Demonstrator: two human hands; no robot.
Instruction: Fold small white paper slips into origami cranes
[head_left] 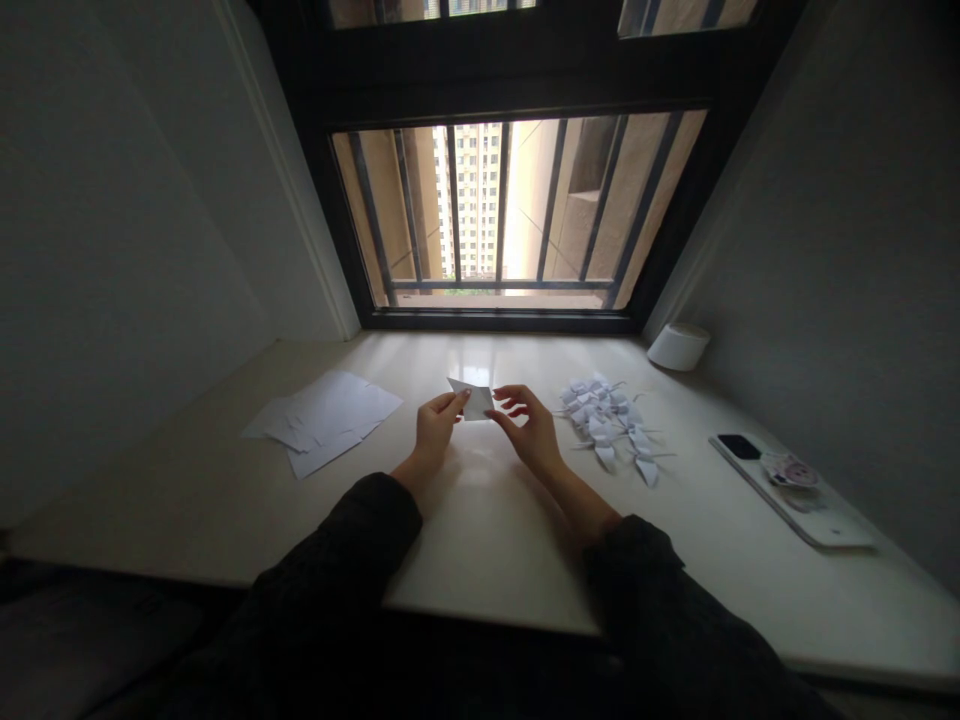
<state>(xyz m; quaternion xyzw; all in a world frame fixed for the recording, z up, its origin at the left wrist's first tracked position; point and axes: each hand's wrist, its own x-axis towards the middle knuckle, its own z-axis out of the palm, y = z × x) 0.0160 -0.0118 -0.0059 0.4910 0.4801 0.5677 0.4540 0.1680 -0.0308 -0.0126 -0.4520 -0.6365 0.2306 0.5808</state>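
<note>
Between my two hands, above the white sill, is a small folded piece of white paper (478, 402) with a pointed corner at its upper left. My left hand (438, 428) pinches its left part, thumb on top. At the paper's right edge, my right hand (531, 425) has its thumb and fingertips closed on it, the other fingers curled. To the right lies a cluster of folded paper cranes (604, 415). A loose stack of white paper sheets (337, 415) lies to the left.
The pale sill (480, 560) runs up to a dark-framed window (495, 322) with bars outside. A white cylindrical object (679, 347) stands at the back right. A phone (817, 515) with a round grip on its back lies at the right. Walls rise on both sides.
</note>
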